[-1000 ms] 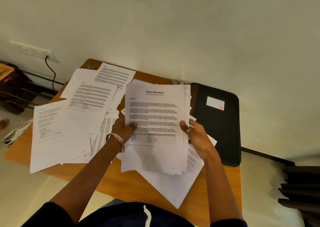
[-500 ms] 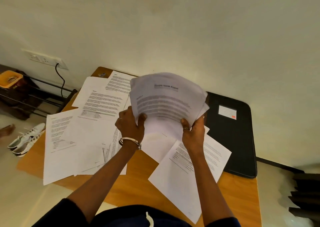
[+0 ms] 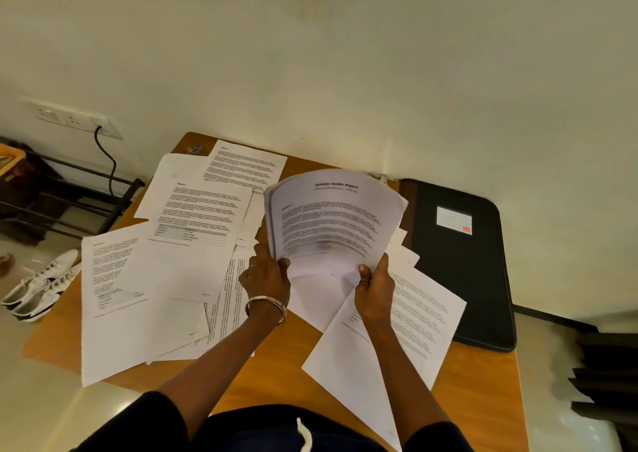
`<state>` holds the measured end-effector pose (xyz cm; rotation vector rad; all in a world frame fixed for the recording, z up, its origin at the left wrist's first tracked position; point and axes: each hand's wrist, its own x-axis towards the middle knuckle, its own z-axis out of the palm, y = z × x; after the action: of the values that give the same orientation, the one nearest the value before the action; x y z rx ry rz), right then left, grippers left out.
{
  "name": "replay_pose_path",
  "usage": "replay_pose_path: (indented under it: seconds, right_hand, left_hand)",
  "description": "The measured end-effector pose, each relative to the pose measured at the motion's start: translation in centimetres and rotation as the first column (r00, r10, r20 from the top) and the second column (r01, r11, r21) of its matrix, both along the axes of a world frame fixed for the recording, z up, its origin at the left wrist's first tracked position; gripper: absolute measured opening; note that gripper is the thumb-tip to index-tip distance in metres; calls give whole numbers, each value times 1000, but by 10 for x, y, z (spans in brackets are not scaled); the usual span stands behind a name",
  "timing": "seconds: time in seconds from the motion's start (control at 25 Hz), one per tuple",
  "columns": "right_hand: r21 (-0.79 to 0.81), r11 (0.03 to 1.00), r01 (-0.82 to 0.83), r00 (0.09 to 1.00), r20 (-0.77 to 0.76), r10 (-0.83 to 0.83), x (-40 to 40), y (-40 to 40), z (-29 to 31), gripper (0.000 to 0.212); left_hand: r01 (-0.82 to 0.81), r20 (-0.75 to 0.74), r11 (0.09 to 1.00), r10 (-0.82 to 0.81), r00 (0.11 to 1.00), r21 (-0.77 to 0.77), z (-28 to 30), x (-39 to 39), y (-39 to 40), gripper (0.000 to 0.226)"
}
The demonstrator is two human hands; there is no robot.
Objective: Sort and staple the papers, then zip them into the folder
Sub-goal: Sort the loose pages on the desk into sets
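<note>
A stack of printed papers [image 3: 331, 220], its top sheet headed "Sample Health Report", stands nearly upright above the wooden table [image 3: 272, 372]. My left hand [image 3: 266, 279] pinches its lower left corner and my right hand [image 3: 374, 286] grips its lower right edge. Loose printed sheets [image 3: 162, 268] lie spread over the left half of the table. One more sheet [image 3: 390, 358] lies under my right forearm. The black zip folder [image 3: 462, 272] lies flat at the table's right side, shut, with a white label. A small stapler [image 3: 195, 149] sits at the far left corner.
The table stands against a pale wall. A wall socket [image 3: 69, 117] with a black cable is at the left, above a dark metal rack [image 3: 62, 203]. White shoes [image 3: 38, 289] lie on the floor at the left. Dark steps [image 3: 607, 375] are at the right.
Both hands have lifted the paper stack off the table and tipped it upright, so it bows backward. The sheet beneath it is now uncovered. The view has shifted slightly.
</note>
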<state>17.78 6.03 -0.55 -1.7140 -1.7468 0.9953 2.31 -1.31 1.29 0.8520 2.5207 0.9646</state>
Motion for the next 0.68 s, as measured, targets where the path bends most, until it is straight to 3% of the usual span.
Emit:
replay_pose_path:
  seconds: [0.2,0.44,0.68]
  right_hand:
    - [26,1000,-18,995,97,15,6,5,-9,41]
    - [-6,997,-82,987,135,82,13,4,-19,42]
    - [-30,995,-93,996,2,93,14,18,-5,34]
  left_hand:
    - [50,115,998,-53,992,24,-1,-3,-2,36]
    - [168,142,976,-149,979,-136,-11,-20,-13,40]
    - [156,171,986,-144,975,-62,-6,-25,-12,40]
